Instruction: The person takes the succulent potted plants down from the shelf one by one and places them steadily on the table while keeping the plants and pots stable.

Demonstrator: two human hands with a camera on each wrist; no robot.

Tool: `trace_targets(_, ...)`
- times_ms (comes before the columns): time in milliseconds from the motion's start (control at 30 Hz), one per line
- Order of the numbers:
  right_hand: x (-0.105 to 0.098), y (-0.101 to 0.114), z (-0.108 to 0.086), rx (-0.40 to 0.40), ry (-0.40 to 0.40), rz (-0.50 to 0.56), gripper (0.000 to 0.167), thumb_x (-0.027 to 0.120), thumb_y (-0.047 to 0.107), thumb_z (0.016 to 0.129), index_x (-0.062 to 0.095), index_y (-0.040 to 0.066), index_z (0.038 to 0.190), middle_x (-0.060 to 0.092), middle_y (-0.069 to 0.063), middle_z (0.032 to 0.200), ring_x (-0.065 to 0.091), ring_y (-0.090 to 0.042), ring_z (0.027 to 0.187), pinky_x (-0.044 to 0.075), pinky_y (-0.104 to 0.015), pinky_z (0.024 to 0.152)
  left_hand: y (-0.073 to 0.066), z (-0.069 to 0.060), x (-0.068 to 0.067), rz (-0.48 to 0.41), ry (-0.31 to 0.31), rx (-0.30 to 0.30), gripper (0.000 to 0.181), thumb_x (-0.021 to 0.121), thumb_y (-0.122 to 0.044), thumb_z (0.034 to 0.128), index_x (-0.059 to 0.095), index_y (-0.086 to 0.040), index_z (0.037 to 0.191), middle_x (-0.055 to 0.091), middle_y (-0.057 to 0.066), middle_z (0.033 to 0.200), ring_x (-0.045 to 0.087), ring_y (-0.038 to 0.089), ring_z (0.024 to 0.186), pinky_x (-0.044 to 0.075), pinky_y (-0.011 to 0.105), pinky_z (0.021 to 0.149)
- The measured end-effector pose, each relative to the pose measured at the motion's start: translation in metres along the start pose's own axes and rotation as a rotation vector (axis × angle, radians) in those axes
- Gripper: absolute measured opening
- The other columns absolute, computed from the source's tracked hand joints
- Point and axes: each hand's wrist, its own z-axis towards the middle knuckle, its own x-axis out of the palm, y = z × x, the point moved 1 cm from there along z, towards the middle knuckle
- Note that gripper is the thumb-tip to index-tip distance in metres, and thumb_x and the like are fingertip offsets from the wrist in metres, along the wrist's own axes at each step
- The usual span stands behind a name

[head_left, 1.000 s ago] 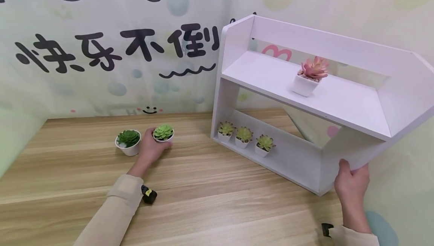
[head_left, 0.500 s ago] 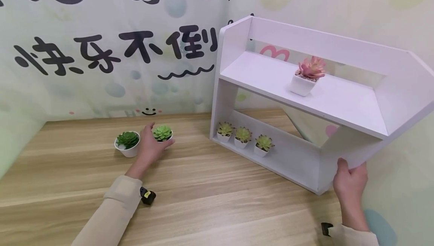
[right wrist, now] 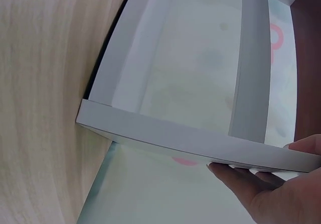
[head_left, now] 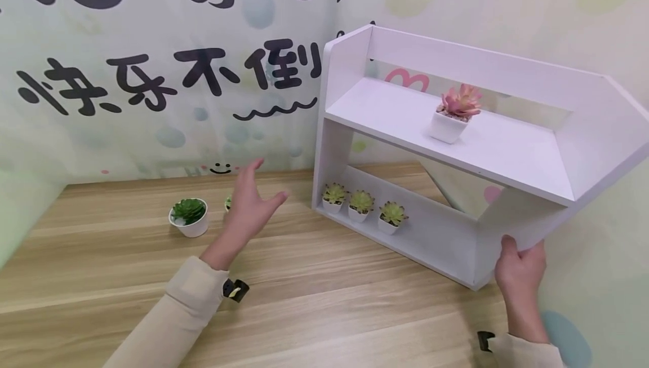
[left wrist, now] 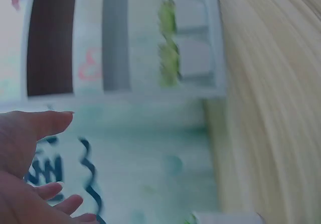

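A free lane is left between the left hand (head_left: 245, 207) and the white shelf unit (head_left: 507, 148). Leftward, passage is obstructed by two potted plants (head_left: 191, 218). The lower shelf (head_left: 438, 244) is blocked at its left by three succulents (head_left: 359, 207); to their right, room is left up to the end panel (head_left: 517, 216).

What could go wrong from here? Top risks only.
1. The right hand grips the side of the white shelf; a jerk or tilt might topple the pink succulent, as the upper board has no front lip.
2. The same jolt could shift the three small succulents below.
3. The left hand mostly hides the light-green plant from the head camera; a careless sweep might knock it.
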Motion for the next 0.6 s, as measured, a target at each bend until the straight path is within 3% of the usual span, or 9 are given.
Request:
trace_targets(133,0.0,0.0,-0.001,-0.004,-0.005,-0.003,0.043,0.046,0.021,0.099,0.048,0.001,0.137,0.054,0.002,0.111,0.042,0.007,0.09,0.036,-0.023,0.08,-0.027,-0.003,0.008,-0.007,0.034,0.076,0.078,0.076,-0.025,0.0906,0.034,-0.005,0.154,0.04,0.017,0.157,0.038,0.035,0.146,0.033,0.053,0.122)
trace_targets(300,0.0,0.001,-0.002,-0.013,-0.017,-0.004,0.043,0.045,0.021,0.099,0.048,-0.001,0.136,0.056,-0.011,0.118,0.041,0.007,0.089,0.036,-0.023,0.079,-0.059,0.003,0.009,-0.02,0.065,0.197,0.063,0.073,-0.026,0.0934,0.046,-0.006,0.147,0.055,0.012,0.147,0.052,0.029,0.136,0.043,0.046,0.116)
trace_targets(500,0.0,0.001,-0.001,-0.021,-0.024,0.008,0.043,0.047,0.021,0.099,0.049,0.0,0.135,0.052,0.009,0.107,0.042,0.008,0.089,0.036,-0.023,0.08,-0.098,0.016,0.009,-0.043,0.082,0.318,0.051,0.07,-0.023,0.0958,0.054,-0.006,0.14,0.061,0.011,0.139,0.06,0.026,0.126,0.052,0.04,0.108)
trace_targets(600,0.002,0.001,-0.001,-0.014,-0.016,0.012,0.042,0.047,0.02,0.099,0.049,0.0,0.135,0.053,0.005,0.108,0.042,0.007,0.09,0.036,-0.021,0.081,-0.116,0.022,0.012,-0.01,0.083,0.398,0.045,0.067,-0.022,0.0979,0.056,-0.005,0.138,0.063,0.011,0.137,0.061,0.025,0.124,0.053,0.038,0.106)
